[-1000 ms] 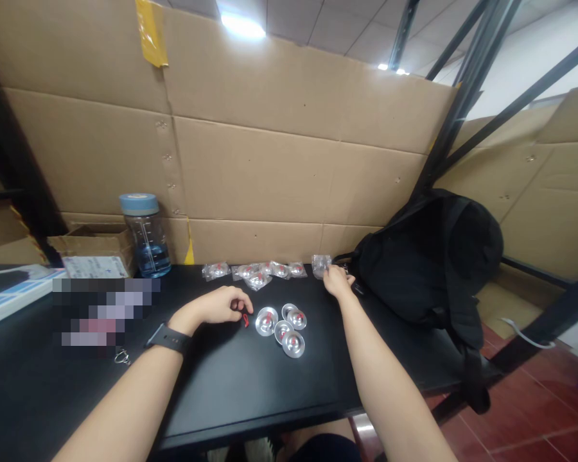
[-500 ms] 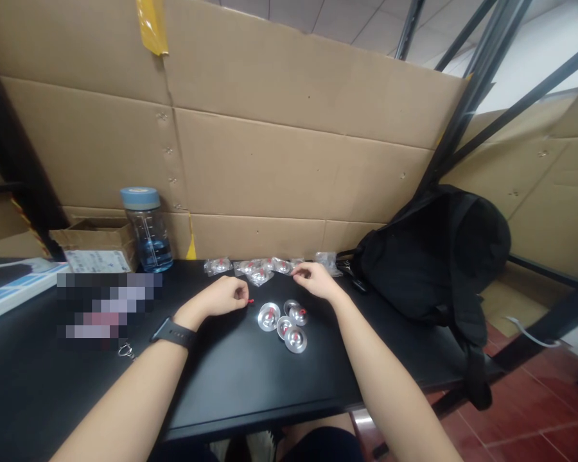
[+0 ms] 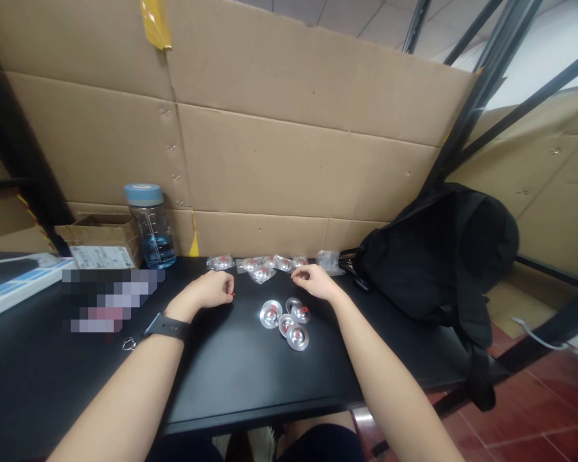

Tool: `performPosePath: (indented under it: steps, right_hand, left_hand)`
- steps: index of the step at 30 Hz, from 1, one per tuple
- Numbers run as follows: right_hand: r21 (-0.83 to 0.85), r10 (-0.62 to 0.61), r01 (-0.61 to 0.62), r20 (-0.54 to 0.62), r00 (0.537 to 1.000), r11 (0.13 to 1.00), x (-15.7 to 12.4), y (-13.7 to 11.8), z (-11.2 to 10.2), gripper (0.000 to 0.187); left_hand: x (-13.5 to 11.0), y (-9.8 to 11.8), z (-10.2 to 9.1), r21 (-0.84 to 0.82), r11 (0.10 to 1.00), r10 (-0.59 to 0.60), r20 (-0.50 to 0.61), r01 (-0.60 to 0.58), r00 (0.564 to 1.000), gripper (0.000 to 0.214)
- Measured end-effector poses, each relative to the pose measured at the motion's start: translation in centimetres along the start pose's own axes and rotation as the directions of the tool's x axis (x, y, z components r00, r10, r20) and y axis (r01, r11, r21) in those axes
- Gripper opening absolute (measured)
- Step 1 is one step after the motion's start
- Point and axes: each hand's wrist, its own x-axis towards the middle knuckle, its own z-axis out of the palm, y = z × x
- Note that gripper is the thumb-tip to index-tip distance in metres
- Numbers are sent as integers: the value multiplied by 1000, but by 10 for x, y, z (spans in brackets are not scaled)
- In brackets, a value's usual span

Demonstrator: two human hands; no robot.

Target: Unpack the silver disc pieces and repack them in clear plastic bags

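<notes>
My left hand (image 3: 212, 290) is closed in a pinch, with the tip of a short red cord (image 3: 233, 294) poking out at its fingertips. My right hand (image 3: 314, 281) has its thumb and fingers curled together in front of the wrapped cymbals; whatever they pinch, if anything, is too small to make out. On the black table below and between both hands lie several small silver finger cymbals with red cord loops, among them a larger-looking cymbal (image 3: 271, 314) on the left and a front cymbal (image 3: 297, 337). Behind the hands, several clear-wrapped cymbals (image 3: 261, 273) form a row.
A water bottle (image 3: 151, 231) and an open carton (image 3: 101, 240) stand at the back left. Metal rings (image 3: 130, 344) lie near my left forearm. At right sits a black backpack (image 3: 433, 256), with crumpled clear plastic (image 3: 329, 260) beside it. A cardboard wall (image 3: 270, 160) rises behind.
My left hand has moved left, away from the loose cymbals, and less of the red cord shows. My right hand stays nearly in place. The view has shifted slightly.
</notes>
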Motion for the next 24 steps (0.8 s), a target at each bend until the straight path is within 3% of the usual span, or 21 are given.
performPosePath:
  steps: [5, 9, 15, 20, 24]
  right_hand:
    - [7, 25, -25, 13, 1000, 1000, 2, 9, 5, 16]
    - [-94, -19, 9, -107, 994, 996, 5, 19, 9, 22]
    - [-245, -87, 50, -142, 986, 968, 10, 35, 15, 43]
    - [-396, -19, -7, -62, 998, 918, 20, 38, 27, 49]
    - [-461, 54, -74, -57, 997, 884, 29, 36, 30, 50]
  left_hand:
    - [-2, -2, 1, -96, 995, -21, -30, 18, 999, 37]
    - [-1, 2, 1, -143, 990, 22, 16, -20, 1000, 40]
    - [11, 22, 25, -113, 977, 143, -266, -178, 953, 23]
    - [16, 52, 51, -143, 916, 310, -342, -374, 887, 31]
    - [16, 62, 54, -161, 894, 343, -355, -418, 870, 42]
